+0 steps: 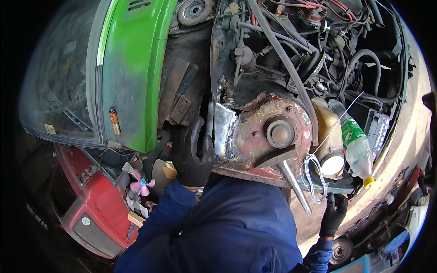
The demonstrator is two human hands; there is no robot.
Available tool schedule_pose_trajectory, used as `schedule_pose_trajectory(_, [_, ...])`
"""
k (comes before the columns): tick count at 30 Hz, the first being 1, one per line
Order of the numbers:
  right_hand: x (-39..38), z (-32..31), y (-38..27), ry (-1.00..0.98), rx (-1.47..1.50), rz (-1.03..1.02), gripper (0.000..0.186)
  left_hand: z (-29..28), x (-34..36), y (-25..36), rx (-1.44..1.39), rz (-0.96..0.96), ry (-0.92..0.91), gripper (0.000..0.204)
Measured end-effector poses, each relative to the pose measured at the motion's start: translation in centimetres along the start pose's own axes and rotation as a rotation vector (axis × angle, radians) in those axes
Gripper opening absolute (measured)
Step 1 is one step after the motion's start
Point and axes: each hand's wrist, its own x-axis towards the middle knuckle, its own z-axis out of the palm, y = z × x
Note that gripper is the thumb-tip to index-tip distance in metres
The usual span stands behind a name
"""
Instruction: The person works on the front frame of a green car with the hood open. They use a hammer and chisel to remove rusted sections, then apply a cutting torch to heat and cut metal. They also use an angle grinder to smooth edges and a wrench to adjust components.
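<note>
My left hand (193, 157), in a black glove, is beside the left edge of a bare metal patch (224, 129). Its thumb and a finger stand apart in a curve, and no object shows between them. The patch joins a rusty red mount panel (261, 125) with a round hub. On that panel lies a hammer with a dark wedge-shaped head (275, 157) and a silver handle pointing toward me. My right hand (334, 216), also gloved in black, is lower right beside the front edge of the car. Its fingers are curled, and what they may hold is hidden.
A coil of pale wire (314, 179) hangs by a yellowish reservoir (328, 136); its end sticks up. Next to it lean a clear bottle (357, 143) and a battery (377, 129). A lighter (114, 121) lies on the green fender (132, 86). Metal blocks (175, 88) sit beyond my left hand.
</note>
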Motion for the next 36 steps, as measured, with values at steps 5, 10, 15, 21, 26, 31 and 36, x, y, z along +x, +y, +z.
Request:
schedule_pose_trajectory(5, [0.6,-0.3,-0.4,-0.016,-0.038,-0.011,0.021,0.0,0.0,-0.2,0.009,-0.014,-0.052,0.047])
schedule_pose_trajectory(10, [0.7,-0.5,-0.5,-0.017,-0.117,0.060,0.025,0.3,0.2,-0.4,0.061,-0.015,-0.060,0.043])
schedule_pose_trajectory(15, [0.8,-0.4,-0.9,-0.042,-0.080,0.106,0.037,0.3,0.4,-0.1,0.153,0.019,-0.064,0.039])
schedule_pose_trajectory(21, [0.9,-0.6,-1.5,-0.045,-0.153,0.053,0.033,0.3,0.3,-0.2,0.157,0.001,-0.072,0.039])
schedule_pose_trajectory(26, [1.1,-0.9,-1.5,-0.060,-0.237,0.108,0.028,0.2,0.1,-0.3,0.161,-0.023,-0.101,0.039])
schedule_pose_trajectory(31, [1.2,-1.0,-1.3,-0.071,-0.263,0.050,0.027,0.1,0.0,-0.1,0.171,-0.033,-0.104,0.038])
schedule_pose_trajectory(36, [1.4,-1.2,-1.4,-0.084,-0.267,0.080,0.026,0.0,0.2,0.0,0.188,-0.027,-0.122,0.037])
